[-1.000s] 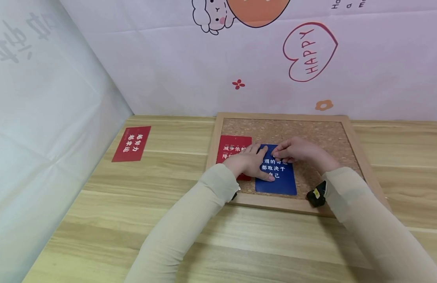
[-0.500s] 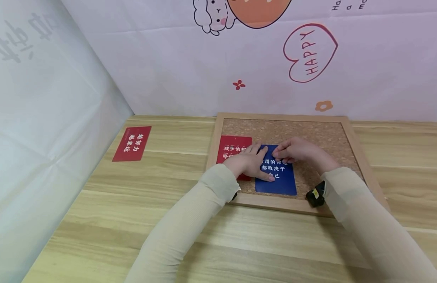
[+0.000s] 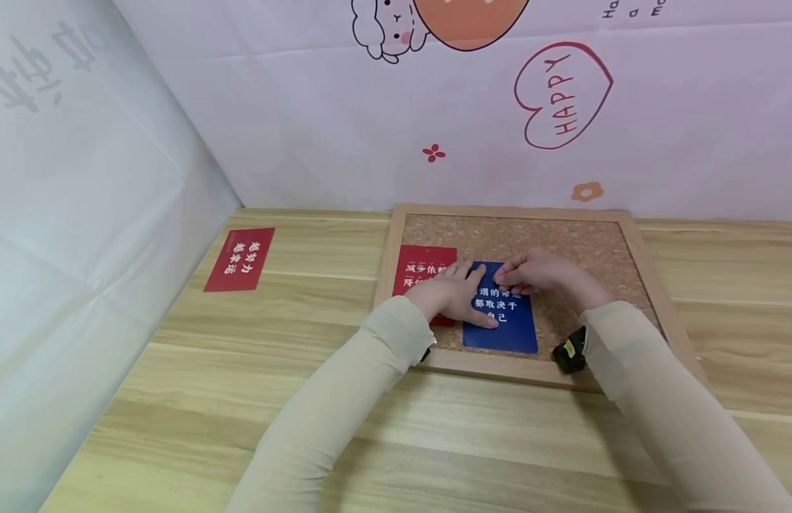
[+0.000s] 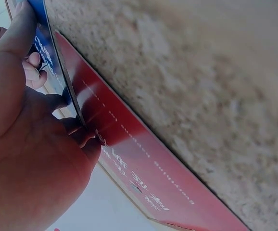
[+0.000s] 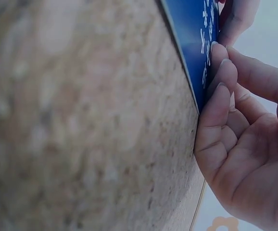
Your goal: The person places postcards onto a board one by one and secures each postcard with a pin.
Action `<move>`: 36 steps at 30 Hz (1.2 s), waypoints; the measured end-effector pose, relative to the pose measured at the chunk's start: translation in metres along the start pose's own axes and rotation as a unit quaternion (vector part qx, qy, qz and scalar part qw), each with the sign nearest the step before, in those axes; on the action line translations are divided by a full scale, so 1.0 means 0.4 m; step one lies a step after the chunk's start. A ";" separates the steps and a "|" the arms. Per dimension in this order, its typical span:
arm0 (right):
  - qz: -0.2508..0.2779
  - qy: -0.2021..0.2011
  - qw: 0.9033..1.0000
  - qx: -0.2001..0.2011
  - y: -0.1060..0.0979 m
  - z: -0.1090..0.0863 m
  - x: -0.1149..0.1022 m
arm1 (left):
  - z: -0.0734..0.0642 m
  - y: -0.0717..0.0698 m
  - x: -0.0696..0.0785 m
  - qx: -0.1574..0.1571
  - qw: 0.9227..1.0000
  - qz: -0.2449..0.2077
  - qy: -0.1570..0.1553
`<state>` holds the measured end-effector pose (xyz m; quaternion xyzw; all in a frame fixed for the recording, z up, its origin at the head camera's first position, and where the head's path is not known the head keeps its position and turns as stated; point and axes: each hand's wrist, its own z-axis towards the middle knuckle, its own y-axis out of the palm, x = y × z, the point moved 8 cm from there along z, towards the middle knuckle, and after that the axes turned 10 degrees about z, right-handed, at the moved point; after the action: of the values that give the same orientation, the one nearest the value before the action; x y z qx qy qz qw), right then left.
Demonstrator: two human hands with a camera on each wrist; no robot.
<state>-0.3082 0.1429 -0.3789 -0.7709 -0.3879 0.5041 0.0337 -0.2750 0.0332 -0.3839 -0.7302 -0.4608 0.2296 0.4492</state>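
A blue card (image 3: pixel 500 333) with white characters lies on the framed corkboard (image 3: pixel 549 228). My left hand (image 3: pixel 448 296) rests across it with fingers spread, also overlapping the red card (image 3: pixel 428 254) to its left. In the left wrist view, the fingertips (image 4: pixel 93 144) of that hand touch the red card. My right hand (image 3: pixel 546 276) is at the blue card's upper part, thumb and index finger pinched together. Between them is a small thing, mostly hidden, that looks like a thumbtack. A small silver thumbtack (image 3: pixel 420 268) sits in the red card.
Another red card (image 3: pixel 239 260) lies apart on the wooden table (image 3: pixel 242 370), at the left. A printed white cloth (image 3: pixel 344 128) hangs right behind the board, and a pale sheet (image 3: pixel 100 214) covers the left side. The board's wooden frame (image 3: pixel 485 365) forms a raised edge.
Both hands keep their places on the blue card. The right wrist has shifted very slightly to the left; the cards and board stay where they were.
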 end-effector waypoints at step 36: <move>-0.033 -0.002 0.999 0.004 0.000 0.008 -0.002 | -0.006 -0.001 0.000 0.001 1.000 -0.017 -0.001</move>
<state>-0.3110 0.1411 -0.3799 -0.7565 -0.4111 0.5058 0.0529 -0.2733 0.0323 -0.3825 -0.7214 -0.4739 0.2229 0.4532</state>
